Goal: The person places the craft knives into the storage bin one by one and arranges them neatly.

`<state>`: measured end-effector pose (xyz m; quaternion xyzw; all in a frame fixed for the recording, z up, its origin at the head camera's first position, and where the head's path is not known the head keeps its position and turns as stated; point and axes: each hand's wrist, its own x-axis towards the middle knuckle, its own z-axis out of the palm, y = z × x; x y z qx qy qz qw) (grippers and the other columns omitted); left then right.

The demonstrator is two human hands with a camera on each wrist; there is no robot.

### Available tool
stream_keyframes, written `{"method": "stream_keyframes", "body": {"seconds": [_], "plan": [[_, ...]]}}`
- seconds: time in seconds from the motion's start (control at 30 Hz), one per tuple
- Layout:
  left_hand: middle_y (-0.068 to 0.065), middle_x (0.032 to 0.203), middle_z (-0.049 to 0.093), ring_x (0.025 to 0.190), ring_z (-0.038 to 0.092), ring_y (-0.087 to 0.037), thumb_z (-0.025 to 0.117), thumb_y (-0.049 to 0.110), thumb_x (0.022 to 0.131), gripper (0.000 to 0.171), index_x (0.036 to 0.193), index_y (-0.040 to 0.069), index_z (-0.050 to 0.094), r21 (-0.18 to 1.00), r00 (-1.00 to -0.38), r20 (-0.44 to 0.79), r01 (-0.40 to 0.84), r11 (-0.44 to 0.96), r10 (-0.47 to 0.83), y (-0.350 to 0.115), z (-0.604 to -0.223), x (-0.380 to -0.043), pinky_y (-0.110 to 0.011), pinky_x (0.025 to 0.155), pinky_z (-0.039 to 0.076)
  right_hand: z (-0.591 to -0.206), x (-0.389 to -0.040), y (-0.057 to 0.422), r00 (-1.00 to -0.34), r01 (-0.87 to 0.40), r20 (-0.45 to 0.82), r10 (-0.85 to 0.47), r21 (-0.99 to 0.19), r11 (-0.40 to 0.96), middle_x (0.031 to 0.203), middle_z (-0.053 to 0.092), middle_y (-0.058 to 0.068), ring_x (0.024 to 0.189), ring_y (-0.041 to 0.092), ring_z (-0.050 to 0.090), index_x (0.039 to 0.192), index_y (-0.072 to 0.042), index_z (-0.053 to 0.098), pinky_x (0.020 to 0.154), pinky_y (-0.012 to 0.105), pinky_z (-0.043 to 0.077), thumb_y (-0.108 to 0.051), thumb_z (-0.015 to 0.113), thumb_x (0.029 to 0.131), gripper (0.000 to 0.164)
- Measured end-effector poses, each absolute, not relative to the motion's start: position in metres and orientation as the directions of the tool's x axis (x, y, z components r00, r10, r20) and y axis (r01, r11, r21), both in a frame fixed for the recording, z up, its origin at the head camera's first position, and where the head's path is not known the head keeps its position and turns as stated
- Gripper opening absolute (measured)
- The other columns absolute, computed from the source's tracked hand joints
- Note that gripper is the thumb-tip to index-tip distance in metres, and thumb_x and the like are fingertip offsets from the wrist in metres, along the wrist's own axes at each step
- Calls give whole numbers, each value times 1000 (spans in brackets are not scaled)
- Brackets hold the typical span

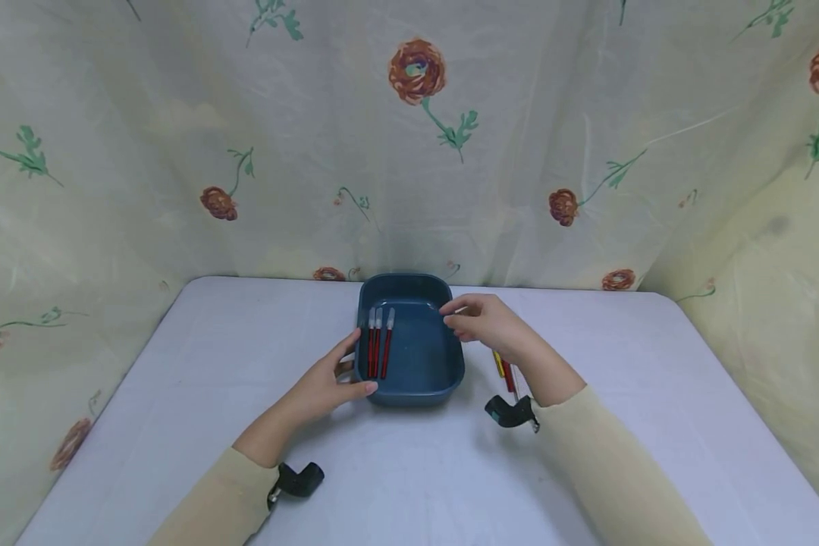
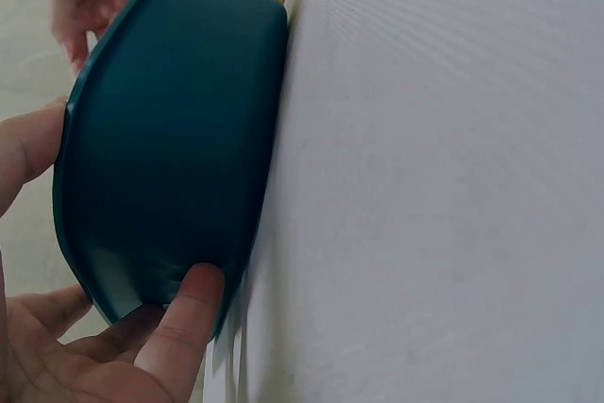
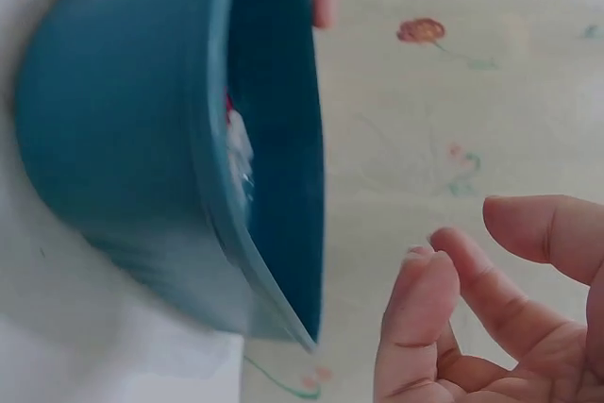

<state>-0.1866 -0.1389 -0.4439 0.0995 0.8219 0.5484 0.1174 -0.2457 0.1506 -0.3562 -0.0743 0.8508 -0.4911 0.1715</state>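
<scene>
A dark blue rectangular plastic tub sits on the table. Three slim red pens with whitish caps lie inside, along its left wall. My left hand holds the tub at its front left corner; in the left wrist view the thumb presses the outer wall and another finger touches the rim. Over the tub's right rim hovers my right hand, fingers loosely bent. A gap shows between its thumb and fingers in the right wrist view, with nothing held.
Right of the tub, a yellow stick and a red stick lie on the white table, partly hidden by my right wrist. A flowered curtain hangs behind the table. Black camera mounts stick out from both wrists.
</scene>
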Motion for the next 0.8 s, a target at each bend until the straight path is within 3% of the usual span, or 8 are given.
{"method": "stream_keyframes", "body": {"seconds": [0.3, 0.47, 0.8], "plan": [[-13, 163, 26, 142, 38, -40, 81, 31, 86, 98, 162, 21, 19, 921, -954, -86, 34, 388, 288, -138, -446, -187, -52, 106, 43, -349, -244, 184, -942, 4, -183, -283, -846, 533, 121, 64, 18, 96, 27, 61, 128, -2, 62, 87, 35, 54, -22, 60, 101, 33], [-14, 163, 25, 142, 38, -41, 81, 29, 86, 98, 162, 21, 19, 924, -955, -86, 31, 381, 286, -139, -445, -187, -52, 105, 44, -349, -241, 203, -948, -9, -173, -267, -825, 564, 122, 63, 18, 99, 29, 61, 128, -3, 62, 87, 33, 54, -25, 60, 102, 35], [-15, 163, 25, 141, 38, -41, 80, 26, 88, 96, 162, 19, 19, 928, -951, -80, 38, 372, 297, -139, -445, -187, -52, 106, 44, -362, -238, 242, -947, 6, -197, -255, -803, 596, 125, 60, 22, 114, 39, 55, 131, 1, 58, 93, 42, 52, -23, 55, 104, 36]]}}
